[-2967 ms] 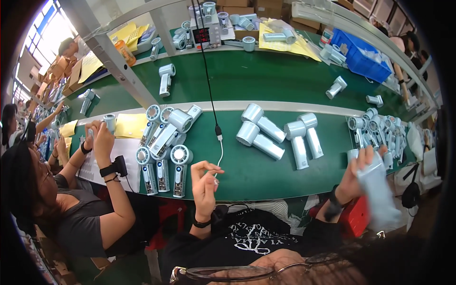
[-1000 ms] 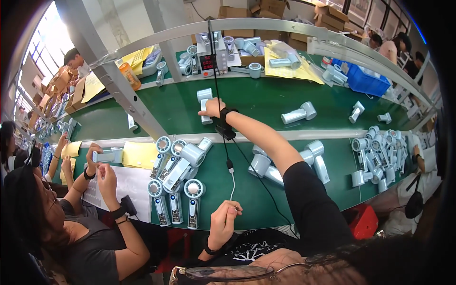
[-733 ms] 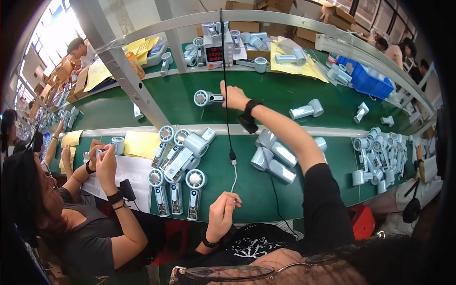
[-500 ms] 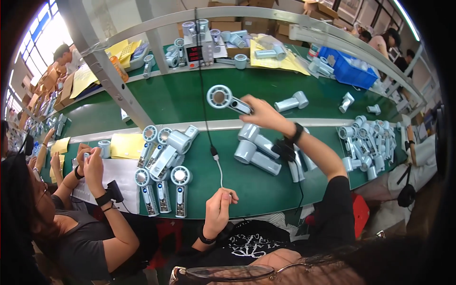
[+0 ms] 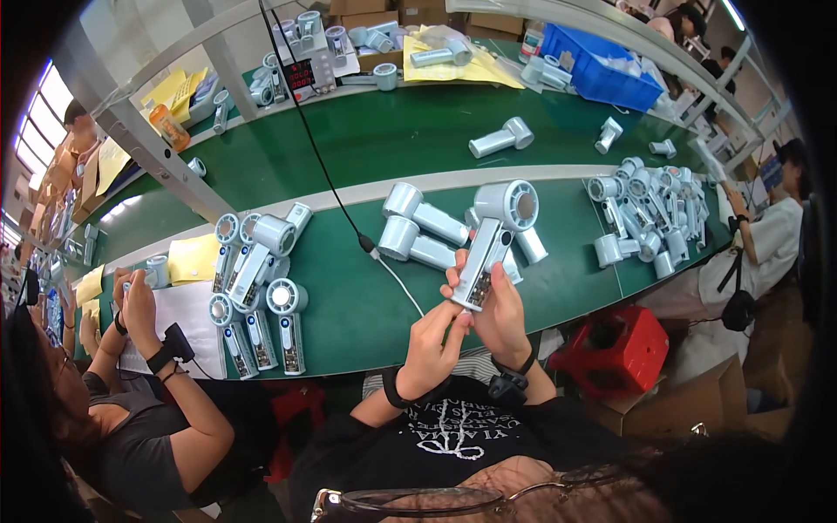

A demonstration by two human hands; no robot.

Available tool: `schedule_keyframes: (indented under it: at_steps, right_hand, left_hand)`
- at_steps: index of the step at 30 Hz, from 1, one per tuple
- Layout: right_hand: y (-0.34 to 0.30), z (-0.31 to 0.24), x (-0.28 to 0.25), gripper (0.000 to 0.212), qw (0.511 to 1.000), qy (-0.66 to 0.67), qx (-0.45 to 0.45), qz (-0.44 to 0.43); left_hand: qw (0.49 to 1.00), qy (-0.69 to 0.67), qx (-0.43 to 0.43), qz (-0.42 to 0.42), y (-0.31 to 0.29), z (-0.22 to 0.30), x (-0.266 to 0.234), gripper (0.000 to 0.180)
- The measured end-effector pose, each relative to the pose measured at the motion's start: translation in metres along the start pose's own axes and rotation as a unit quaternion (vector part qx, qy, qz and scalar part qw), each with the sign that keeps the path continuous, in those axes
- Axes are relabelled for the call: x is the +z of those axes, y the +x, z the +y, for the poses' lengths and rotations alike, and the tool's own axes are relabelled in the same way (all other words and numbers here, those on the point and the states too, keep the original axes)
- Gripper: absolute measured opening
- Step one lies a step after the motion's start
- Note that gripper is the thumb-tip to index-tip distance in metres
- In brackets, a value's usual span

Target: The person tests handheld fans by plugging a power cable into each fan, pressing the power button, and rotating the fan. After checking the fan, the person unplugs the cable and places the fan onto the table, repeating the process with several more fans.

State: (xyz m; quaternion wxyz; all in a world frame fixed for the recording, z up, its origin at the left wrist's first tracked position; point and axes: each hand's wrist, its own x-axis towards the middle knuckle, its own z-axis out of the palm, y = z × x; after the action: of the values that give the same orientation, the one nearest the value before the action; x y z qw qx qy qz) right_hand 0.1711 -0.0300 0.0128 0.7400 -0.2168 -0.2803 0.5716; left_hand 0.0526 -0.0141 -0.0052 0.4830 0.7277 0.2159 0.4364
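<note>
My right hand (image 5: 508, 321) grips a light-blue handheld fan (image 5: 485, 253) by its handle, tilted with the round head up and away from me. The handle's open side shows circuitry inside. My left hand (image 5: 431, 347) is closed in a pinch at the handle's lower end, on the tip of a white cable (image 5: 399, 281). Fingers hide the plug, so I cannot tell whether it sits in the fan. The cable runs up to a black connector (image 5: 365, 243) on a hanging black cord. Behind the held fan lie several more fans (image 5: 433, 251) on the green bench.
Several open-handled fans (image 5: 289, 329) lie left; a larger pile (image 5: 654, 205) lies right. Across the bench are a power supply (image 5: 309, 74) with red digits and a blue bin (image 5: 602, 65). A co-worker (image 5: 166, 383) sits left. A red stool (image 5: 615, 353) stands right.
My right hand has brought the fan from the far side of the bench close to me. My left hand and the white cable have met its lower end. The view has shifted.
</note>
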Motion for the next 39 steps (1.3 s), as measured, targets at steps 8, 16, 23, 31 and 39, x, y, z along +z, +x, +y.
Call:
schedule_keyframes:
  at_steps: [8, 16, 23, 31, 39]
  right_hand:
    - [-0.007, 0.022, -0.006, 0.044, 0.996, -0.016, -0.041, 0.073]
    - [-0.011, 0.033, -0.003, 0.038, 0.977, -0.156, -0.142, 0.038]
    - [-0.016, 0.009, -0.012, 0.073, 0.946, -0.313, -0.081, -0.028]
    - [-0.033, -0.056, -0.045, 0.108, 0.790, -0.605, -0.097, -0.027]
    - [-0.008, -0.065, -0.064, 0.092, 0.773, -0.585, -0.212, -0.126]
  left_hand:
    - [0.997, 0.040, -0.054, 0.044, -0.003, 0.002, -0.002, 0.010]
    - [0.991, -0.028, -0.131, -0.005, -0.016, -0.002, -0.013, 0.014]
    - [0.993, -0.080, -0.081, -0.041, -0.015, -0.010, -0.024, 0.010]
    - [0.978, -0.186, -0.073, -0.053, -0.029, -0.012, -0.049, 0.023]
    - [0.968, -0.129, -0.138, -0.163, -0.028, -0.026, -0.057, 0.029]
